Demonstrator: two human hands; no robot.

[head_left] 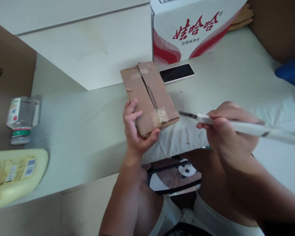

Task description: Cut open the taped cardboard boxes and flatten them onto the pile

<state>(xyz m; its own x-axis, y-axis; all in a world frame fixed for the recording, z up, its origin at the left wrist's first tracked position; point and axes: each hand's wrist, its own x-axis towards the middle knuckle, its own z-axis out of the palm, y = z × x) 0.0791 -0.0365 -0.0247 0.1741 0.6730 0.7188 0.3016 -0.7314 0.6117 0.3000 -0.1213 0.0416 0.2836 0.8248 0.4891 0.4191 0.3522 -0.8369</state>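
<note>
My left hand (135, 131) grips the near left corner of a small brown cardboard box (137, 95), its thumb on the near edge and its fingers along the left side. The box is tilted up slightly; a dark split seam runs down its top face, with tape and torn patches at the near end. Closed around a slim white-handled knife (244, 127), my right hand (228, 127) is to the right of the box. The knife's thin dark tip points left, close to the box's near right corner. Whether they touch is unclear, and the handle's far end is blurred.
A phone (177, 73) lies behind the box, before a white and red carton (186, 32) and a large white box (93, 49). At left are a clear bottle (26, 113) lying down and a yellow jug (19, 170). Something blue (291, 73) sits far right.
</note>
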